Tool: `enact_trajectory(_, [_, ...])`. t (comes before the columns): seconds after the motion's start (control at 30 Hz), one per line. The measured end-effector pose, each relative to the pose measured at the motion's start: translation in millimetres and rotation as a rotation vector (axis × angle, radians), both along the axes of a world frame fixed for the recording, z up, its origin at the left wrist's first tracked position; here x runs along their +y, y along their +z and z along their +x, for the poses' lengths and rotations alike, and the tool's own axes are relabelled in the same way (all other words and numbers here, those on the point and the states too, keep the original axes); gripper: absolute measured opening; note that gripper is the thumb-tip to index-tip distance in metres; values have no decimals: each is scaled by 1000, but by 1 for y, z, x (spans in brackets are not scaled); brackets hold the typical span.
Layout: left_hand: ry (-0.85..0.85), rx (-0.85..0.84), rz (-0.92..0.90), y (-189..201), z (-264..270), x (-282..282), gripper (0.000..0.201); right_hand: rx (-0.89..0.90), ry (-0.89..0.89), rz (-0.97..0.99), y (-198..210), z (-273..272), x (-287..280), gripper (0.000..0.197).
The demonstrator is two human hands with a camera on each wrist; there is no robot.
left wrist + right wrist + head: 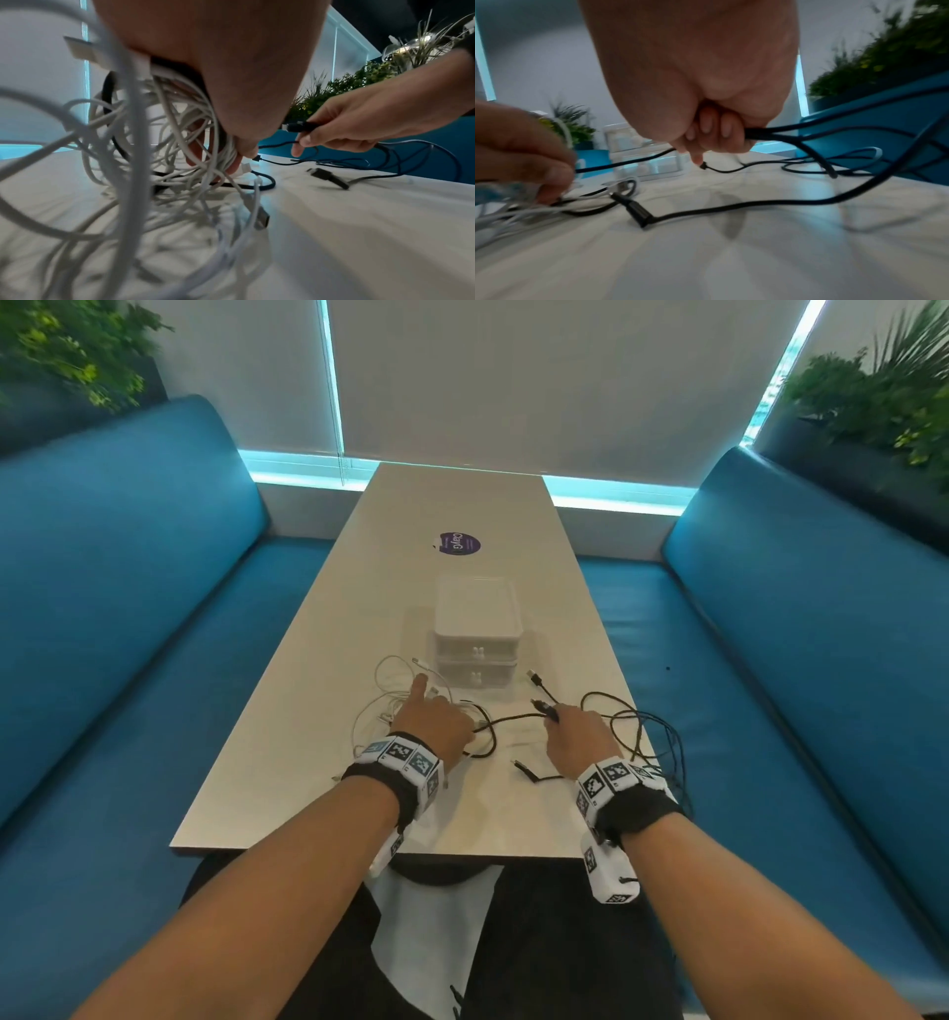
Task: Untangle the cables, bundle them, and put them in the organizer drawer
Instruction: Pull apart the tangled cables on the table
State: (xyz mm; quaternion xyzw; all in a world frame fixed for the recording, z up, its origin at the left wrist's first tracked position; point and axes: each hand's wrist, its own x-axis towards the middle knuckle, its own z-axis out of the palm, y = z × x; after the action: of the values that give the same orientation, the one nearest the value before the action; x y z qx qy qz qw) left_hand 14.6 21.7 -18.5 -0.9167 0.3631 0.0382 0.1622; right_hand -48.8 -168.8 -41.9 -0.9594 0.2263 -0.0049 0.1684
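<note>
A tangle of white cables (390,706) (159,125) lies left of centre on the table. My left hand (434,719) (241,154) sits on it, fingers curled into the loops and gripping several strands. Black cables (637,726) (821,130) spread to the right, and one runs back into the white tangle. My right hand (570,726) (706,138) grips a black cable just behind its plug (544,708) (300,126), lifted a little off the table. Behind the cables stands the clear organizer (477,629) (654,162), both of its drawers shut.
A loose black plug (521,766) (636,209) lies between my hands. Some black loops hang over the right edge of the table (462,505). A purple sticker (457,543) is behind the organizer. Blue benches (128,608) flank the table, and plants stand in the corners.
</note>
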Motion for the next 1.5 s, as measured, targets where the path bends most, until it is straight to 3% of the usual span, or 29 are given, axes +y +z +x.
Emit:
enact_trajectory(0.1, [-18,-20,-44,1,-1,-4,19,-65,178,74,4,6,24,26])
enact_trajectory(0.23, [-54,-46,-39,-5,1,-3,27,-37,347,127,1,11,49,25])
enact_trajectory(0.47, [-46,-61,24,-7,8,5,16,24,322,148,2,15,42,32])
enact_trajectory(0.6, [-7,-23,80,-1,11,7,6,28,218,142,7,14,20,32])
enact_trajectory(0.87, [-136,-95,59,-6,5,8,33,81,-22,-14,2,4,-21,36])
enact_trajectory(0.97, [-175,-80,110,-9,7,2,39,67,34,-44,2,4,-12,32])
enact_trajectory(1.13, [-126,-44,135,-7,3,-9,28,-55,215,0,4,11,27,34])
enact_trajectory(1.27, [-81,-68,55,-8,-2,-9,20,3,316,1,-1,14,49,30])
enact_trajectory(1.5, [-85,-73,-113,-10,1,0,23,-1,354,155,1,11,40,32])
